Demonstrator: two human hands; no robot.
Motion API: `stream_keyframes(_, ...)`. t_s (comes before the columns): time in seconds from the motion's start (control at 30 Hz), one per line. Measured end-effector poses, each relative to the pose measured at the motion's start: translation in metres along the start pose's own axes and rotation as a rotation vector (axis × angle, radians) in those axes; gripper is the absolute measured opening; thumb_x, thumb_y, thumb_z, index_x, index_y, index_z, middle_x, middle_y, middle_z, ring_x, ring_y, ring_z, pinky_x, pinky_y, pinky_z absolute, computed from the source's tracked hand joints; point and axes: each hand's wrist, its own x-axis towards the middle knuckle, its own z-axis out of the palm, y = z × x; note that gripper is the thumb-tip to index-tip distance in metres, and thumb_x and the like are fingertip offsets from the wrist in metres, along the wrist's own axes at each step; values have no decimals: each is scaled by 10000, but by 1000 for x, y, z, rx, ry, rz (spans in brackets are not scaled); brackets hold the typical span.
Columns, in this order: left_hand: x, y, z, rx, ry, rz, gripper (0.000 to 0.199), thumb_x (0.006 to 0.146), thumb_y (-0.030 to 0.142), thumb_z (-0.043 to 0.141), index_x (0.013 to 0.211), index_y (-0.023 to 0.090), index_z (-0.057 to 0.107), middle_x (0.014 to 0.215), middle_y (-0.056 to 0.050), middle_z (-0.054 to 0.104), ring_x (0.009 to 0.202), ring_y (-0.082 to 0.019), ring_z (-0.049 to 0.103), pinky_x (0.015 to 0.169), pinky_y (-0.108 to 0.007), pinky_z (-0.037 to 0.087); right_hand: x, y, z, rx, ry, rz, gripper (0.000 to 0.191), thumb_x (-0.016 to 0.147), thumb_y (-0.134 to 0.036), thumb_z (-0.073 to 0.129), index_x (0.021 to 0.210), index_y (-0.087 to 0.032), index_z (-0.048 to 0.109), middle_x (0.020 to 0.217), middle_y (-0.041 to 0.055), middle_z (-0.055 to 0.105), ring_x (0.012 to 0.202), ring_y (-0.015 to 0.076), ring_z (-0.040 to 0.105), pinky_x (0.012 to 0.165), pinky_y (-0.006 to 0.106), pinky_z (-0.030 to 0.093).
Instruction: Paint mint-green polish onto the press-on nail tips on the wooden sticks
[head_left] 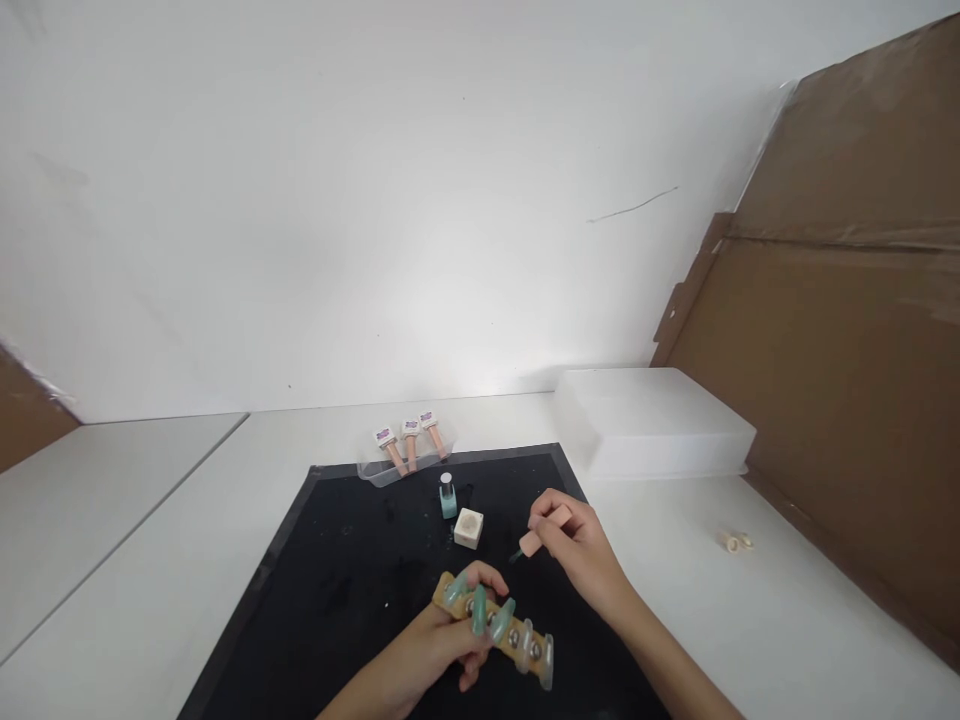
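Observation:
My left hand point(450, 635) grips a yellowish nail tip stand point(514, 637) over the black mat. Several false nails sit across the stand: those toward its left end are green, while the ones at the right end look clear. Between the fingers of my right hand point(574, 550) is a nail polish brush point(531, 543) with a peach handle, its dark green bristles pointing down and left, apart from the nails. A white square polish bottle point(469, 528) stands just beyond my left hand. Behind it is a small mint-green bottle point(448, 497) with a silver cap.
At the mat's point(337, 570) back edge, a clear tray point(386, 472) holds three white bottles with peach handles. A white box point(652, 425) stands at the back right. Small cream-coloured pieces point(735, 542) lie on the white table at right. A cardboard panel point(840, 330) bounds the right side.

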Motion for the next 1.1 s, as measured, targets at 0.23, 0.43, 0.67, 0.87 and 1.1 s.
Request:
stream_keyframes(0.23, 9, -9, 0, 165, -16, -1, 330, 703, 369, 648, 849, 210, 398, 535, 112, 417, 404, -35, 337, 399, -164, 315, -2, -5, 5, 3, -33, 46, 164, 770, -192, 503, 607, -191, 487, 499, -27, 581, 444, 100, 347, 451, 221, 268)
stream_keyframes(0.43, 4, 0, -4, 263, 8, -17, 368, 677, 370, 675, 877, 198, 418, 622, 84, 473, 449, -42, 402, 406, -163, 361, -2, -4, 5, 13, -44, 46, 166, 785, -200, 508, 620, -188, 491, 506, -18, 596, 443, 97, 325, 446, 221, 255)
stream_keyframes(0.67, -1, 16, -28, 377, 38, 17, 249, 676, 210, 617, 870, 183, 463, 708, 49, 488, 612, -98, 445, 519, -216, 435, -3, -4, 4, 9, -62, 35, 168, 802, -210, 511, 636, -188, 499, 517, -19, 605, 449, 98, 315, 451, 222, 253)
stream_keyframes(0.87, -7, 21, -38, 648, 158, 20, 167, 710, 213, 548, 871, 176, 523, 682, 53, 466, 610, -111, 423, 564, -230, 356, -3, -4, 3, -13, -64, 37, 178, 801, -207, 516, 624, -189, 504, 527, -20, 610, 460, 101, 331, 452, 222, 251)
stream_keyframes(1.1, -15, 36, -40, 1033, 163, 29, 130, 695, 291, 605, 789, 201, 603, 838, 9, 543, 746, -167, 497, 630, -246, 344, -4, -5, 3, -42, -73, 23, 180, 812, -207, 507, 633, -189, 511, 555, -1, 642, 488, 118, 422, 466, 231, 279)
